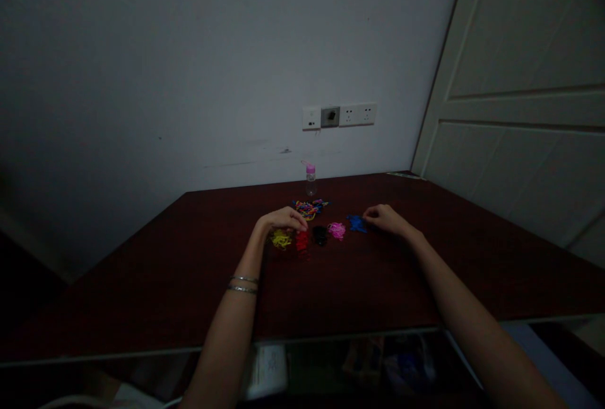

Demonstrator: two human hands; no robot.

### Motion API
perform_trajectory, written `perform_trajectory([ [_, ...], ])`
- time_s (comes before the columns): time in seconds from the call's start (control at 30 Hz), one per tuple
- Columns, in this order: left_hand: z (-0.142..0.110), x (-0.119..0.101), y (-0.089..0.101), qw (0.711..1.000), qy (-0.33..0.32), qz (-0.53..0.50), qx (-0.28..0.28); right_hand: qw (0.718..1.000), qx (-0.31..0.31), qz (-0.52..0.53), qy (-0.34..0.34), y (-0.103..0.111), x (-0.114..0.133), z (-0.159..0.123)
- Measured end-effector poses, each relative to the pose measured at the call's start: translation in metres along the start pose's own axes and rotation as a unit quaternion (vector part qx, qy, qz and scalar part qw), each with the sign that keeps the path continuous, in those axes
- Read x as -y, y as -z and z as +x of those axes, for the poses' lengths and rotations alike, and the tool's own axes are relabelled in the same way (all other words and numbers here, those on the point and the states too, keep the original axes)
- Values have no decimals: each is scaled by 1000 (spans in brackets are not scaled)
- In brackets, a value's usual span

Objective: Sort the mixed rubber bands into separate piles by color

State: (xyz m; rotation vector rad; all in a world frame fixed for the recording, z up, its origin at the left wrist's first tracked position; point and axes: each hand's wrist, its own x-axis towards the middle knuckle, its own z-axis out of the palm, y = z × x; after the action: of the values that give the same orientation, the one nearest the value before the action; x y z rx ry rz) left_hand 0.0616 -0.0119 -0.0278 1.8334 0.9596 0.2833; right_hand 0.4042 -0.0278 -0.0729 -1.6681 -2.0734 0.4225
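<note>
Small piles of thin, coloured loops that look like rubber bands lie in a row on the dark red table. My left hand (287,218) hangs over the red pile (302,242), fingers bent down and tips together. Left of it is the yellow pile (282,239). The black pile (320,235) and the pink pile (337,230) lie between my hands. My right hand (382,216) is at the right edge of the blue pile (356,224), thumb and fingertips pinched. Anything held in either pinch is too small to make out. A mixed-colour pile (308,209) lies behind the row.
A small clear bottle with a pink cap (311,170) stands behind the mixed pile, near the wall. Sockets and switches (339,116) are on the wall. Below the table's front edge (340,336), an open space holds a white item (268,371) and dim packages.
</note>
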Motion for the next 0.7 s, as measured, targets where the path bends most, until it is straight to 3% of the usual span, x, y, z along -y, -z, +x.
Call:
perform_trajectory([
  [0.2, 5, 10, 9, 973, -22, -83, -216, 1000, 0, 3, 13, -1, 1, 0],
  [0.4, 15, 45, 17, 888, -10, -215, -406, 1000, -14, 1, 17, -2, -1, 0],
  [0.57, 21, 68, 19, 832, -3, -264, -488, 1000, -23, 0, 21, -4, -5, 0],
  [0.7, 25, 74, 20, 822, -17, -259, -507, 998, -57, -7, 35, -5, -5, 2],
])
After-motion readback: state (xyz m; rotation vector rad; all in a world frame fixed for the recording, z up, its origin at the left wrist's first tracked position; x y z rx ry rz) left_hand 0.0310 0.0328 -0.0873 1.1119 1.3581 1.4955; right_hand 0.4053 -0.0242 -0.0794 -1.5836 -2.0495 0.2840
